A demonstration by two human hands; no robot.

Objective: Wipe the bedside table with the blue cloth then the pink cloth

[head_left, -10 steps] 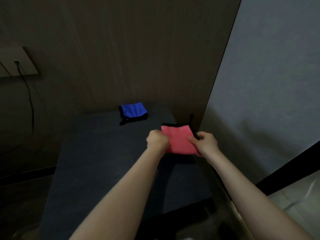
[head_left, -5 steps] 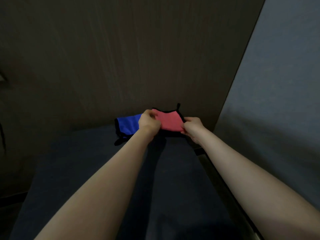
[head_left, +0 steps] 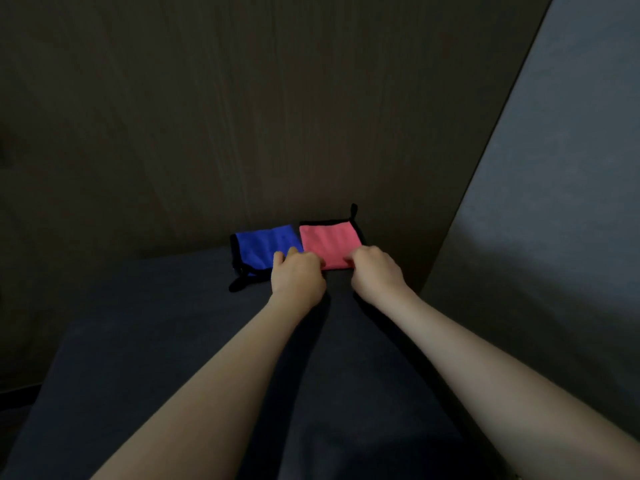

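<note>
The room is dim, lit weakly from the right. A dark brown wood-grain panel wall (head_left: 242, 116) fills the upper and left part of the view, its grain running in faint vertical streaks. To the right, a plain grey wall (head_left: 561, 209) meets it at a slanted corner line and catches a soft, paler patch of light. Low at the far left, a dark strip runs along the foot of the panel wall; what it is cannot be told.
</note>
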